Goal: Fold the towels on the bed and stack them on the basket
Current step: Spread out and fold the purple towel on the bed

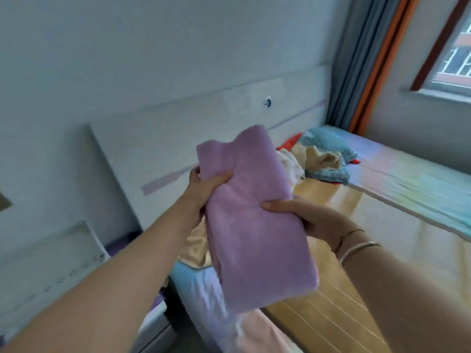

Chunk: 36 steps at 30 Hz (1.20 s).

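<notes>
A folded lilac towel (252, 220) is held up in the air above the bed (356, 263). My left hand (204, 187) grips its upper left edge, thumb on the front. My right hand (305, 217) holds its right side, thumb pressed on the front and fingers behind. The towel hangs as a long thick rectangle, tilted, with its lower end near the bed's left edge. A pile of unfolded cloths (316, 159) in cream, white, red and blue lies at the head of the bed. No basket is in view.
A yellow bamboo mat (339, 314) covers the bed, with a pastel sheet (413, 179) on the right side. The white headboard (178, 138) stands behind. A white nightstand (51, 263) sits at the left. Curtains (362, 62) and a window (456, 54) are at the far right.
</notes>
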Each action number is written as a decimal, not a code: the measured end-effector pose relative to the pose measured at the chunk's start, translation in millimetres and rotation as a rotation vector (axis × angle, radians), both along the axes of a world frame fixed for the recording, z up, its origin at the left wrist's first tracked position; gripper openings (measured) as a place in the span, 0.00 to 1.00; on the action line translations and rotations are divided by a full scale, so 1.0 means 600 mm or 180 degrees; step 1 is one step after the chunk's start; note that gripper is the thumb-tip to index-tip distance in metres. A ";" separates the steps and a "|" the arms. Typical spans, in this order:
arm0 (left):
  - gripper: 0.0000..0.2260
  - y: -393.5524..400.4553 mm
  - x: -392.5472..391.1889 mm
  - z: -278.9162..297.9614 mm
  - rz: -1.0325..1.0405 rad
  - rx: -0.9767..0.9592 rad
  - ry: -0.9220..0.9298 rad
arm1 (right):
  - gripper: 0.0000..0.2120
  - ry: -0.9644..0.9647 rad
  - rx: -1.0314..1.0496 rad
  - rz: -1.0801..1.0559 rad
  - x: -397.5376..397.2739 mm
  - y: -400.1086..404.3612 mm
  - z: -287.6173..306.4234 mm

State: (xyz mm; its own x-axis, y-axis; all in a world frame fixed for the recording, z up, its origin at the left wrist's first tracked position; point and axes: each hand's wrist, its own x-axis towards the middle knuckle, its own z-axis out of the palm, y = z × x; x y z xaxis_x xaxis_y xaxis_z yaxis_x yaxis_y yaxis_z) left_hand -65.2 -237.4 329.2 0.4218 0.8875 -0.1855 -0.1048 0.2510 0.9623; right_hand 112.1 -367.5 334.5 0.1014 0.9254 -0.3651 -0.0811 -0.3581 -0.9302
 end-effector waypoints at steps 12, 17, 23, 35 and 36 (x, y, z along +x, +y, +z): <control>0.37 0.187 -0.541 0.034 0.2045 -0.0164 -0.0839 | 0.26 0.0168 -0.0290 0.1773 -0.463 0.315 0.027; 0.40 0.242 -0.713 -0.016 0.2529 -0.0456 -0.1327 | 0.26 0.0261 -0.0671 0.2234 -0.610 0.416 -0.043; 0.31 0.270 -0.799 -0.097 0.3486 -0.0524 -0.1059 | 0.28 -0.0013 -0.0830 0.2199 -0.680 0.486 -0.125; 0.32 0.163 -0.860 -0.283 0.3834 -0.1708 -0.0892 | 0.33 -0.2219 -0.0706 0.3546 -0.724 0.707 -0.169; 0.32 0.154 -0.852 -0.300 0.3744 -0.1804 -0.0672 | 0.32 -0.2585 -0.0535 0.3601 -0.733 0.720 -0.181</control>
State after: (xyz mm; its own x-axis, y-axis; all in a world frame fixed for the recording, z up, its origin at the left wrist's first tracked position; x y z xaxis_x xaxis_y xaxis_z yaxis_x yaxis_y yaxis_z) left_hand -576.2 -144.8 149.0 -0.4752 0.5634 -0.6758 -0.6691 0.2674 0.6934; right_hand -327.4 64.4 226.0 -0.4264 0.5984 -0.6783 0.8553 0.0228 -0.5176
